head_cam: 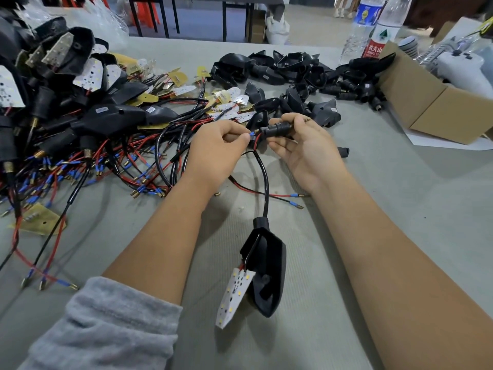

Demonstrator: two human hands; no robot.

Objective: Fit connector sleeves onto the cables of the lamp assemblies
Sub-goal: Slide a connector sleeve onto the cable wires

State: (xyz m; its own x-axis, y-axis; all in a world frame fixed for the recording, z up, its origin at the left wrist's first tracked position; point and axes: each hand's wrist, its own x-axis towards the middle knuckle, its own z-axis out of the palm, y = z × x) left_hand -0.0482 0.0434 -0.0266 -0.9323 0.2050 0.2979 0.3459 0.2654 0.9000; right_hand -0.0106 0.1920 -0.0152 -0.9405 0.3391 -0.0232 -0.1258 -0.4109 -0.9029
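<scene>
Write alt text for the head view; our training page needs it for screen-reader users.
A person's left hand pinches a blue-tipped wire at the mouth of a black connector sleeve gripped by the right hand. The cable runs down to a black lamp housing with an LED board on a grey table.

Only one text reads clearly: the red label of the clear plastic bottle [384, 28] at the far right of the tabletop [400, 196] bears the white Chinese characters "农夫山", above a white band with a green mountain mark. Just left of that bottle, a second bottle [365, 20] carries a blue label with a yellow round emblem; its writing is too blurred to read. Small white stickers on the black housings [112, 113] are illegible.
</scene>
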